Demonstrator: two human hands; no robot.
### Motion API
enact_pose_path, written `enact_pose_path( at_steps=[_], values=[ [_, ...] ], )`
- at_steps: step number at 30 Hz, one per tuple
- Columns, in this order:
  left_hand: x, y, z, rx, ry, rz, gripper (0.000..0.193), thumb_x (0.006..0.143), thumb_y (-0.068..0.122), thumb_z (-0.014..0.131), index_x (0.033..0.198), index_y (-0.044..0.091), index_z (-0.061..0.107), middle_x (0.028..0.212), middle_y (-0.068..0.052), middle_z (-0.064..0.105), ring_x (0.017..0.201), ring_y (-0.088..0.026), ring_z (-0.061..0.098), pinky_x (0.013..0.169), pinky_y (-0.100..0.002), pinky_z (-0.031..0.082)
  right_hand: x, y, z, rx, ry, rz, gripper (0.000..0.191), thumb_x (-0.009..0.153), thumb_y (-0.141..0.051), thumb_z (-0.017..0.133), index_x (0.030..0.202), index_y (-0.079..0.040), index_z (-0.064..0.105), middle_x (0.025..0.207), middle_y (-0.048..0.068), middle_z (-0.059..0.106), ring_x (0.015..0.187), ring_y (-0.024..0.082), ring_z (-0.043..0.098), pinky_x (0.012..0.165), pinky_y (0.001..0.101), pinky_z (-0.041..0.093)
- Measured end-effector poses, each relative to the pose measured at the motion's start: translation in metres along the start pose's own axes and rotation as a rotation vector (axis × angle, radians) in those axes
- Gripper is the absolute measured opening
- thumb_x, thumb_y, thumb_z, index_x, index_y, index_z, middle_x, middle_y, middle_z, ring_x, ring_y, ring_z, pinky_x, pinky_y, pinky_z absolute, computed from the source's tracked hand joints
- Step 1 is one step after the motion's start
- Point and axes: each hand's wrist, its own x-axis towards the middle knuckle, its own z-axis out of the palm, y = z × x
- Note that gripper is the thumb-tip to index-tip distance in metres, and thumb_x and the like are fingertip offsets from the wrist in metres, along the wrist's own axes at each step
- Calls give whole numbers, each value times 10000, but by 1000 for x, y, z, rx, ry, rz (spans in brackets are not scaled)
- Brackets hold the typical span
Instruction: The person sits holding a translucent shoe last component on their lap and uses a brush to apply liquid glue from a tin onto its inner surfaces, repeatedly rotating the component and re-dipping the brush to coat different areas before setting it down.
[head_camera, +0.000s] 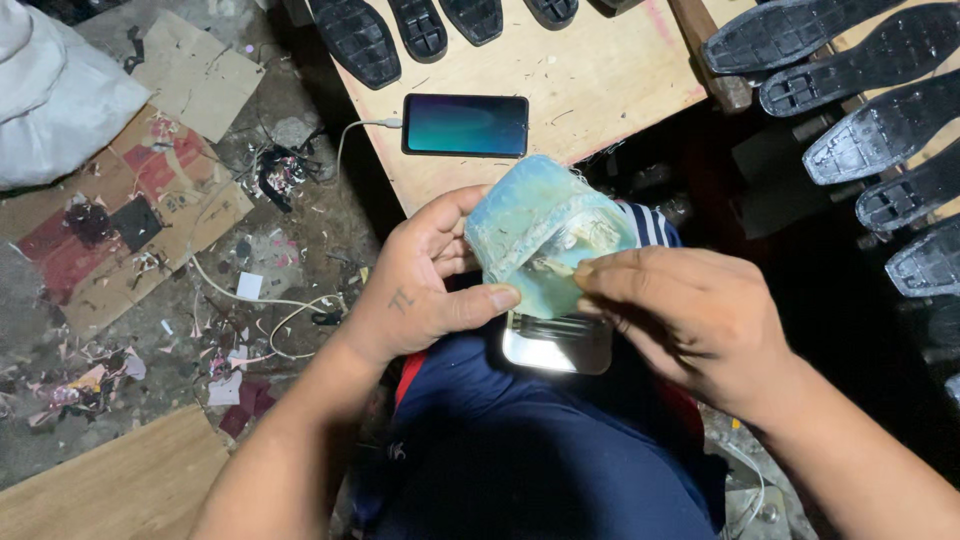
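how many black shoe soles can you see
10, some cut off by the frame. Five lie along the top edge of the wooden board, the first at. Five more are stacked down the right side, from to. Others may lie out of view.

charging phone (465, 125) and black shoe soles (880, 130) on wooden boards (600, 80)

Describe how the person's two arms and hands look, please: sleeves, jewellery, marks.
Both forearms are bare, with no sleeves in view. The left hand carries a small dark mark, like a tattoo, on its back near the thumb. The right hand shows no mark. I see no rings, watch, bracelet or gloves on either one.
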Motion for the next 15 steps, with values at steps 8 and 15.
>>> enact_pose_path(
  at_steps=[8, 15],
  values=[
    [1, -3, 0, 78, -44, 28, 826, 801, 134, 863, 1496, -15, 441, 1376, -94, 620, 1258, -169, 635, 1125, -357, 515, -16, 20, -7, 187, -70, 329, 186, 853, -77, 778, 1028, -15, 758, 883, 93, 768, 735, 167, 747, 661, 274, 575],
    [6, -6, 0, -127, 140, 59, 713, 890, 60, 791, 1495, -47, 429, 1356, -166, 628, 1239, -207, 640, 1126, -364, 518, -25, 6, 7, 57, 185, 21, 199, 885, -78, 757, 1050, 15, 696, 996, 174, 721, 862, 271, 743, 748, 332, 593]
  ],
)
